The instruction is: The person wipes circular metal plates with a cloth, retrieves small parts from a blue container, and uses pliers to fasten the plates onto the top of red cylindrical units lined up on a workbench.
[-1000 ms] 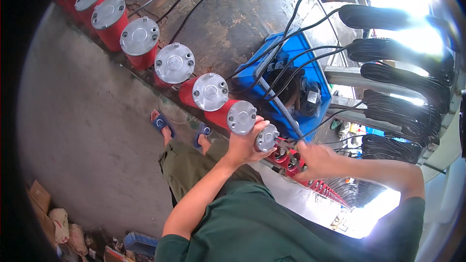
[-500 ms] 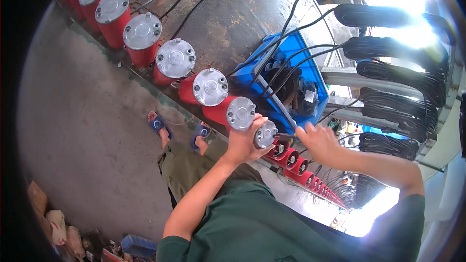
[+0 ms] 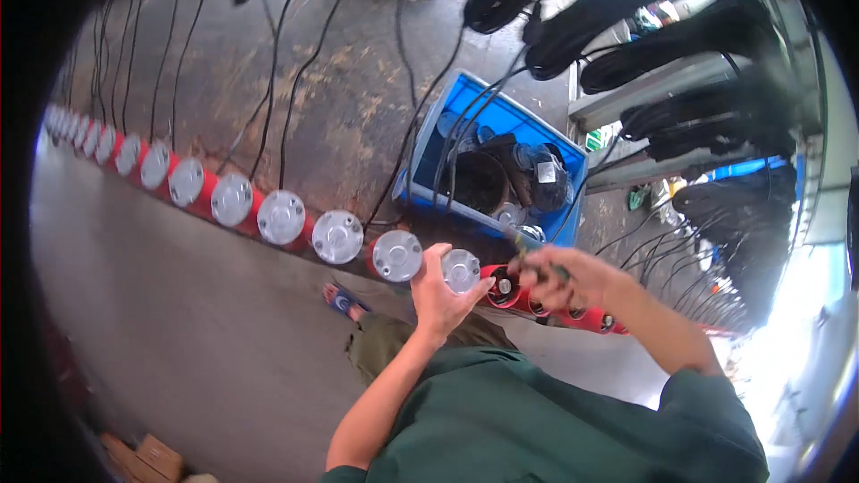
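Note:
A round silver metal lid [image 3: 462,270] faces up between the spread thumb and fingers of my left hand [image 3: 434,304], which grips this capped piece from its near left side. The body under that lid is mostly hidden. My right hand [image 3: 577,275] is closed around a dark hand tool [image 3: 526,249], smeared by motion; its kind cannot be told. The tool is apart from the lid, on its right. Below it is an uncapped red cylinder [image 3: 503,287] with parts showing inside. On the left stands a capped cylinder [image 3: 397,256], close to my left fingers.
Several capped red cylinders [image 3: 281,217] run off in a row to the left; open ones continue right. Behind my hands, a blue crate [image 3: 433,139] holds dark parts. Bundled black cables [image 3: 573,36] hang above, with single cables dropping toward the row. Cardboard boxes [image 3: 159,456] lie at lower left.
The view has turned, so the row now lies flatter across it. My right hand has drawn the tool away from the lid's edge. My left hand keeps its hold.

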Demonstrator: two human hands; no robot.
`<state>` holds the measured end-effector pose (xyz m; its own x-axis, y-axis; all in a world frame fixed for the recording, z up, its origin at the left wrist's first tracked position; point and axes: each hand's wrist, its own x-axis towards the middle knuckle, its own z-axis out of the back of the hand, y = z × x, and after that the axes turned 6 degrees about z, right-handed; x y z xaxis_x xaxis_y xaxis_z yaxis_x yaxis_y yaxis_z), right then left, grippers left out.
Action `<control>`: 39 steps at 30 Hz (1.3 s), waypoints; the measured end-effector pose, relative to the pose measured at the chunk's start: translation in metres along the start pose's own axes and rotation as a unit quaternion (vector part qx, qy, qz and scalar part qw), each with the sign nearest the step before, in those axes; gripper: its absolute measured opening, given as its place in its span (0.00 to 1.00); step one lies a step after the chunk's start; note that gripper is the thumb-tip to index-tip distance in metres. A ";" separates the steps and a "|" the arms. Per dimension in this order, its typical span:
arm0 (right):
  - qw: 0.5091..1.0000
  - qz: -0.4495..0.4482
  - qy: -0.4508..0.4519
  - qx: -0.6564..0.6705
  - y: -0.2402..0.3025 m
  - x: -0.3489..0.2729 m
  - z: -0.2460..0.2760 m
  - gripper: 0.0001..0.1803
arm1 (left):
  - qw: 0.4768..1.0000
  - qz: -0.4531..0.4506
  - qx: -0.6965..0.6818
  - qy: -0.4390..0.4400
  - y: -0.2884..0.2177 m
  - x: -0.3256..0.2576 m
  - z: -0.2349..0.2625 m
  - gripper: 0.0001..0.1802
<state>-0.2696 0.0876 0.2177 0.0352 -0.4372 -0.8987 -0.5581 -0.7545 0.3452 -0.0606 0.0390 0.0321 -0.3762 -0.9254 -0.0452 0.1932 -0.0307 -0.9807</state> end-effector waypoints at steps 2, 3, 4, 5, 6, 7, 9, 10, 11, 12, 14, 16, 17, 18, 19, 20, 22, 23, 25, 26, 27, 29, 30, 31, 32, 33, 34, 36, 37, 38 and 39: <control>0.986 0.137 -0.027 -0.091 0.028 0.028 0.028 0.21 | 0.994 0.102 -0.024 0.016 -0.011 0.006 -0.006 0.34; 0.966 0.201 -0.051 -0.153 0.044 0.049 0.041 0.24 | 0.990 0.136 -0.042 0.022 -0.016 0.008 -0.007 0.31; 0.950 0.239 -0.086 -0.183 0.058 0.072 0.054 0.28 | 0.989 0.145 -0.032 0.027 -0.022 0.010 -0.007 0.28; 0.928 0.264 -0.143 -0.221 0.070 0.096 0.066 0.33 | 0.981 0.185 -0.032 0.046 -0.028 0.012 -0.005 0.29; 0.867 0.315 -0.214 -0.320 0.079 0.120 0.078 0.33 | 0.985 0.159 -0.021 0.062 -0.035 0.014 -0.002 0.29; 0.786 0.336 -0.314 -0.413 0.083 0.143 0.087 0.34 | 0.981 0.175 -0.003 0.082 -0.043 0.016 0.002 0.29; 0.505 0.394 -0.494 -0.587 0.077 0.177 0.102 0.37 | 0.992 0.040 0.098 0.071 -0.061 0.024 0.005 0.27; 0.562 0.357 -0.494 -0.559 0.079 0.185 0.115 0.37 | 0.992 -0.014 0.098 0.078 -0.069 0.031 0.004 0.25; 0.520 0.349 -0.519 -0.582 0.076 0.191 0.124 0.37 | 0.989 -0.055 0.108 0.090 -0.076 0.042 0.000 0.23; 0.500 0.339 -0.518 -0.606 0.073 0.195 0.132 0.37 | 0.987 -0.063 0.105 0.102 -0.083 0.053 -0.008 0.18; 0.411 0.350 -0.549 -0.638 0.073 0.195 0.145 0.32 | 0.952 -0.170 0.190 0.171 -0.087 0.085 -0.042 0.12; 0.395 0.372 -0.548 -0.636 0.076 0.192 0.152 0.23 | 0.887 -0.241 0.270 0.287 -0.081 0.114 -0.092 0.13; 0.411 0.386 -0.531 -0.632 0.078 0.189 0.155 0.20 | 0.852 -0.213 0.310 0.363 -0.075 0.124 -0.120 0.14; 0.448 0.394 -0.520 -0.612 0.080 0.187 0.156 0.19 | 0.800 -0.216 0.404 0.386 -0.068 0.131 -0.147 0.14; 0.485 0.401 -0.503 -0.592 0.081 0.185 0.157 0.18 | 0.735 -0.202 0.503 0.408 -0.060 0.135 -0.172 0.14; 0.509 0.428 -0.487 -0.566 0.082 0.183 0.157 0.17 | 0.723 -0.156 0.532 0.413 -0.051 0.137 -0.193 0.13; 0.536 0.497 -0.423 -0.536 0.081 0.180 0.154 0.13 | 0.688 -0.122 0.579 0.420 -0.035 0.142 -0.215 0.12; 0.581 0.510 -0.374 -0.511 0.081 0.178 0.151 0.14 | 0.717 -0.161 0.554 0.392 -0.027 0.142 -0.218 0.12; 0.610 0.519 -0.336 -0.496 0.082 0.176 0.143 0.13 | 0.814 -0.146 0.467 0.314 -0.016 0.137 -0.221 0.13; 0.615 0.529 -0.322 -0.487 0.082 0.175 0.138 0.13 | 0.810 -0.182 0.459 0.316 -0.014 0.136 -0.220 0.13; 0.622 0.534 -0.308 -0.483 0.086 0.174 0.133 0.12 | 0.810 -0.176 0.466 0.308 -0.015 0.134 -0.218 0.13; 0.612 0.537 -0.281 -0.508 0.093 0.174 0.123 0.12 | 0.766 -0.179 0.506 0.355 -0.025 0.132 -0.213 0.15; 0.606 0.549 -0.250 -0.518 0.097 0.174 0.119 0.11 | 0.777 -0.177 0.500 0.339 -0.034 0.130 -0.207 0.15; 0.606 0.542 -0.226 -0.537 0.101 0.175 0.116 0.10 | 0.787 -0.170 0.497 0.324 -0.045 0.127 -0.198 0.16; 0.594 0.533 -0.207 -0.566 0.104 0.178 0.113 0.10 | 0.792 -0.148 0.498 0.319 -0.057 0.123 -0.189 0.16; 0.574 0.545 -0.195 -0.579 0.106 0.181 0.110 0.10 | 0.777 -0.147 0.526 0.313 -0.070 0.121 -0.175 0.12; 0.565 0.551 -0.203 -0.580 0.106 0.186 0.109 0.10 | 0.777 -0.149 0.525 0.313 -0.081 0.118 -0.158 0.08; 0.524 0.549 -0.195 -0.621 0.101 0.199 0.106 0.08 | 0.753 -0.332 0.507 0.257 -0.095 0.102 -0.116 0.06; 0.483 0.550 -0.206 -0.649 0.096 0.207 0.103 0.07 | 0.733 -0.349 0.511 0.282 -0.099 0.096 -0.099 0.09; 0.448 0.558 -0.168 -0.678 0.090 0.216 0.101 0.07 | 0.725 -0.360 0.501 0.306 -0.099 0.093 -0.093 0.10; 0.421 0.509 -0.129 -0.739 0.084 0.226 0.095 0.07 | 0.726 -0.381 0.481 0.311 -0.099 0.090 -0.086 0.12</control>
<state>-0.3868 -0.0283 0.0176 0.2038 -0.9789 -0.0139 0.9586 0.1967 0.2057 -0.1914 -0.0092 0.1085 -0.9845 -0.1611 0.0686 0.1454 -0.9705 -0.1925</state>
